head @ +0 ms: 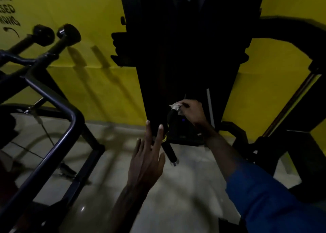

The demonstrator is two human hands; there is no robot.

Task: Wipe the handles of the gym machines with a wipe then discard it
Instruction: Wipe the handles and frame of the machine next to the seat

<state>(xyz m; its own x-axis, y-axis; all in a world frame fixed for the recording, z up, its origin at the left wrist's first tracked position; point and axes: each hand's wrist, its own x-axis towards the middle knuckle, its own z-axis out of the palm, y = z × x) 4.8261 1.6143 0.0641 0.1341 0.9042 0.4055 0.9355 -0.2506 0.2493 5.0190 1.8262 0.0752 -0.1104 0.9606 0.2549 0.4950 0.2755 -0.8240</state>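
1. Yellow gym wall behind everything, pale glossy floor below, and it's pretty dim. A tall black machine fills the middle of the view, with another dark tubular frame off to the left.

2. What's being cleaned is a short black handle hanging in front of the machine, tilted, with a silvery cap at each end and a bit of yellow strap round its middle.

3. The right hand is up at the top end of the handle, fingers curled and pinching a small white wipe against the upper cap. Blue sleeve on that arm.

4. The left hand is spread out, fingers straight, holding nothing. Its fingertips sit just beside the handle's middle; can't tell if they actually touch it.

5. Handling guess: the wipe looks thin, soft and floppy, so it'll bunch and slip unless it's wrapped round the grip and squeezed. Probably tears easily on the cap edges too.

6. The handle looks rigid, with a grippy-looking black sleeve and slick metal ends. It seems to dangle from that strap, so I'd expect it to swing away under pressure.

7. Best hold, I reckon: steady the lower part with the free hand, below the yellow strap, then slide the wrapped wipe down the length.
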